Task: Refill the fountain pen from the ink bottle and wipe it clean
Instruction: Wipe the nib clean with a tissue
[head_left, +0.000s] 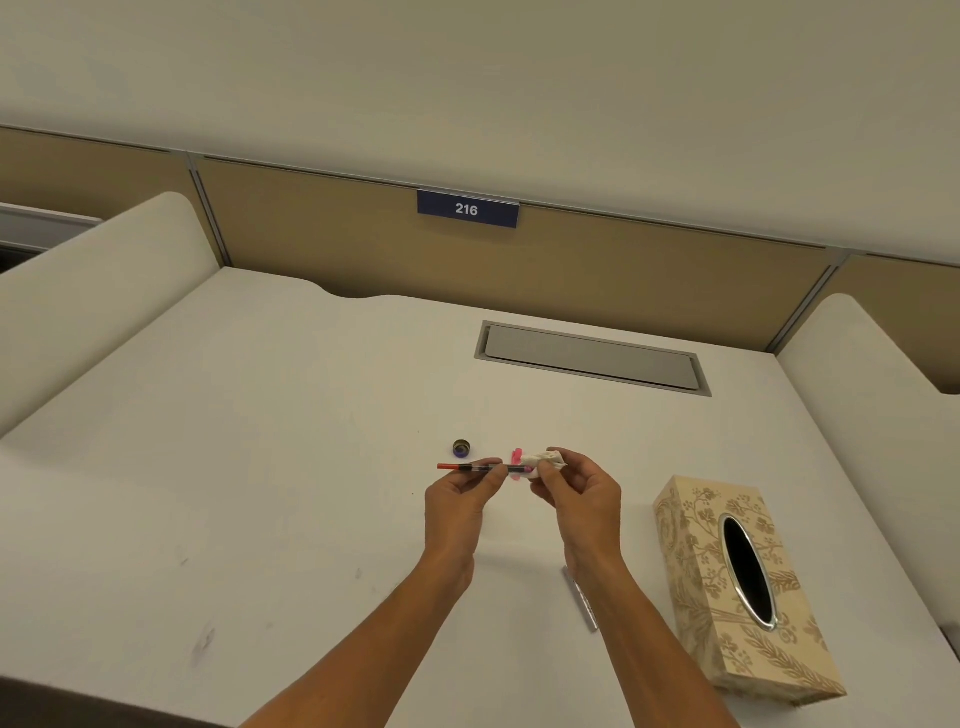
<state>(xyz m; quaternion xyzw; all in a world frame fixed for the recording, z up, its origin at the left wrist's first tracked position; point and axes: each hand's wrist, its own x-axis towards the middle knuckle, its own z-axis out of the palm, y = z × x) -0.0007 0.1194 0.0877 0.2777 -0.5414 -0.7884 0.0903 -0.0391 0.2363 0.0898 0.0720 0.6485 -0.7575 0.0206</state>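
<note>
Fingers (493, 464) of your left hand (457, 501) pinch the pen (480, 468) level, steadying it; your right hand (576, 491) pinches stained tissue (540, 460) around its tip to wipe ink.

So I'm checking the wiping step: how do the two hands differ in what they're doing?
The left hand pinches the pen, held level; the right hand grips a crumpled tissue stained pink. The left hand holds the pen's middle; the right hand's tissue meets the pen's end. Both are raised above the desk.

Soft, even light from above. Faint shadows lie on the bench (260, 467). The edges bend. Small things look fuzzy.
</note>
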